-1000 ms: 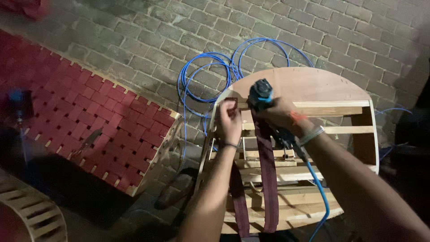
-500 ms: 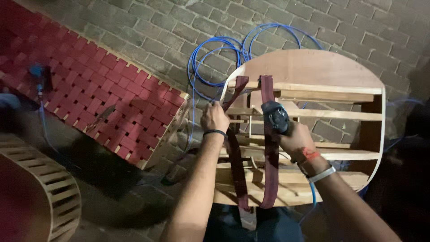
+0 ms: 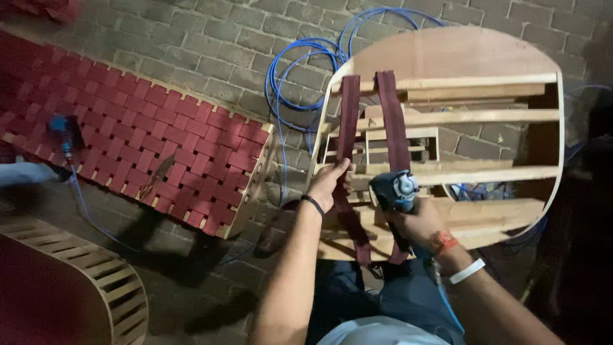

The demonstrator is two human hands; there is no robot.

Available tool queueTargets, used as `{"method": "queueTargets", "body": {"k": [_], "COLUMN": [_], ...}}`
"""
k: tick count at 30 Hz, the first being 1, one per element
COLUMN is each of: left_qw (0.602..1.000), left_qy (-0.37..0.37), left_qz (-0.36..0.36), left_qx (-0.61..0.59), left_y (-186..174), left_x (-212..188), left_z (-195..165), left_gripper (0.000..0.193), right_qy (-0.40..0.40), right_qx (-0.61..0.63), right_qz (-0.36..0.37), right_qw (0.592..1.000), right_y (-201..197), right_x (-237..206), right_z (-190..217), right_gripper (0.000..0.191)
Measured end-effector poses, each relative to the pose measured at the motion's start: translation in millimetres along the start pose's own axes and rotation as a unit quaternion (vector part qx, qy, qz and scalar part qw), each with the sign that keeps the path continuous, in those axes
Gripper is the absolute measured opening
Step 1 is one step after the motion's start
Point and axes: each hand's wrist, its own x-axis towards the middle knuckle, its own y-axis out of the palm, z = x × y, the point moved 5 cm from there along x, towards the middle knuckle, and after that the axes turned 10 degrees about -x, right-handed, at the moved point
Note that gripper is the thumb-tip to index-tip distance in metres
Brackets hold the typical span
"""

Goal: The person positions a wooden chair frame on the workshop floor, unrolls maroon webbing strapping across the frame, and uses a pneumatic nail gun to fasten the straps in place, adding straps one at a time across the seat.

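Note:
A rounded wooden frame (image 3: 549, 96) with cross slats stands in front of me on a brick floor. Two maroon webbing straps run down it, the left strap (image 3: 348, 115) and the right strap (image 3: 391, 108). My left hand (image 3: 332, 182) grips the left strap about halfway down the frame. A dark pneumatic stapler (image 3: 394, 191) with a blue hose is in my right hand (image 3: 418, 223), its head against the right strap at a middle slat.
Blue air hose (image 3: 290, 70) lies coiled on the bricks left of the frame. A panel woven with red webbing (image 3: 140, 134) lies at the left, with a second blue tool (image 3: 60, 128) on it. A curved slatted wooden piece (image 3: 83, 268) sits at the lower left.
Both hands have slid down the frame from its top slat to the middle slats. The stapler has come down along the right strap with my right hand.

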Motion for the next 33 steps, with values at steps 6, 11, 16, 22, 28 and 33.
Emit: {"method": "queueTargets", "body": {"k": [6, 11, 16, 22, 28, 33], "left_qw": [0.997, 0.993, 0.984, 0.987, 0.986, 0.985], "left_qy": [0.032, 0.047, 0.08, 0.098, 0.115, 0.125], "left_qz": [-0.009, -0.012, -0.008, -0.067, -0.054, -0.026], "left_qx": [0.069, 0.103, 0.161, 0.108, 0.106, 0.112], "left_y": [-2.3, 0.1, -10.4, -54.9, -77.4, -87.8], "left_x": [-3.8, -3.7, -15.1, -49.2, -70.2, -70.8], "left_z": [4.9, 4.4, 31.2, 68.2, 43.0, 46.3], "left_gripper": [0.027, 0.022, 0.028, 0.029, 0.026, 0.028], "right_qy": [-0.024, -0.001, -0.089, 0.001, 0.01, -0.071], "right_qx": [0.036, 0.065, 0.067, 0.083, 0.1, 0.013], "right_qz": [-0.038, -0.015, -0.118, -0.097, -0.103, -0.188], "right_qw": [0.998, 0.998, 0.987, 0.992, 0.99, 0.98], "right_y": [9.0, 7.9, 11.0, 23.6, 40.3, 39.4], "right_x": [14.8, 13.3, 24.8, 19.2, 18.9, 22.6], "right_z": [-5.3, -19.9, -10.1, -15.0, -10.8, -13.1], "right_gripper": [0.026, 0.025, 0.027, 0.023, 0.023, 0.022]}}
